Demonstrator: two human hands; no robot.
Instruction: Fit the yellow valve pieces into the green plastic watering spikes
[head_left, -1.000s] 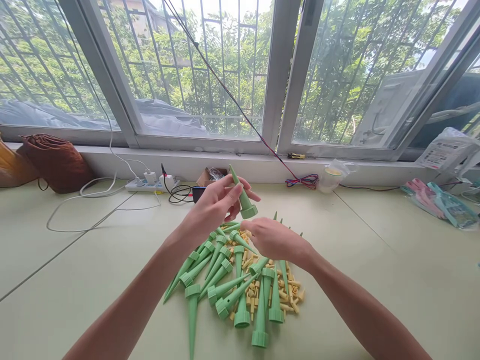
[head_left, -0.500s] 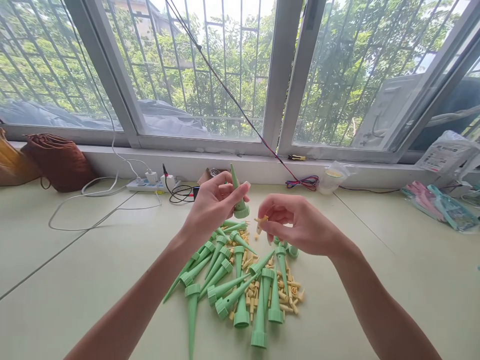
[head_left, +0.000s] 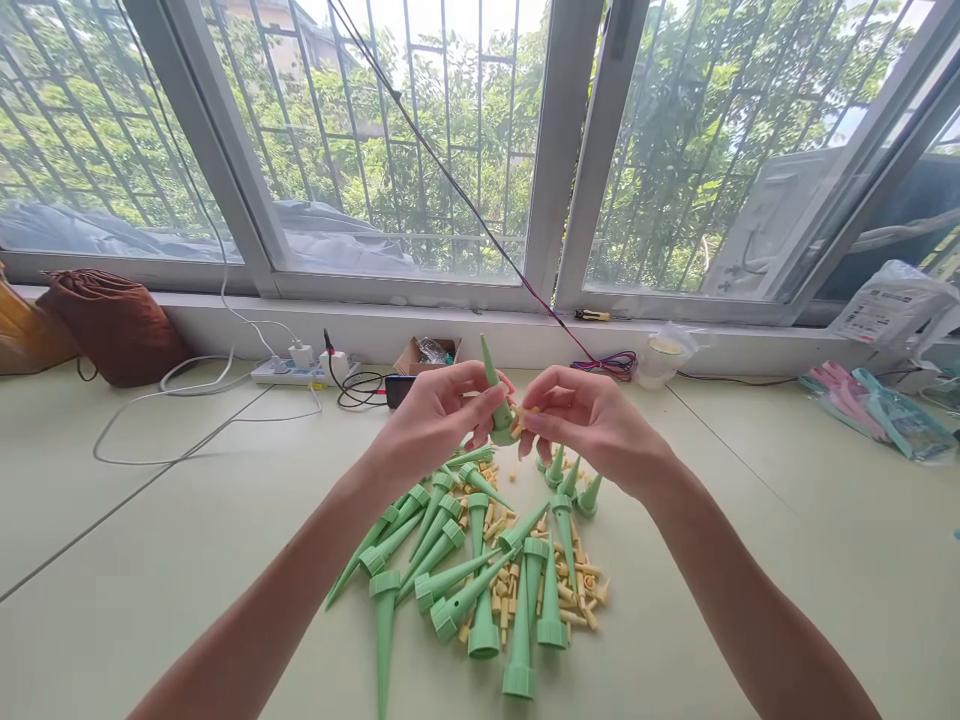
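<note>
My left hand (head_left: 459, 408) is closed round a green plastic watering spike (head_left: 503, 424), its tip pointing up and its wide collar down. Between the fingertips of my right hand (head_left: 592, 420) is a small yellow plastic valve (head_left: 520, 420), held against the side of the spike near the collar. Fingers partly cover the valve, so I cannot tell how far it sits in the spike. Below both hands lies a pile of green spikes (head_left: 448, 581) mixed with small yellow valves (head_left: 504, 590). A few green spikes (head_left: 570, 480) stand upright just under my right hand.
A power strip (head_left: 289, 373) with plugs and cables lies at the back left, near a brown drawstring bag (head_left: 112, 325). Behind my left hand are a phone (head_left: 398, 391) and a small cardboard box (head_left: 427, 354). Coiled wire (head_left: 611, 365) and packaged gloves (head_left: 885, 410) lie toward the right.
My right hand has moved left with the yellow valve, bringing it to the spike. My left hand has shifted slightly right. The box and phone behind it show more now.
</note>
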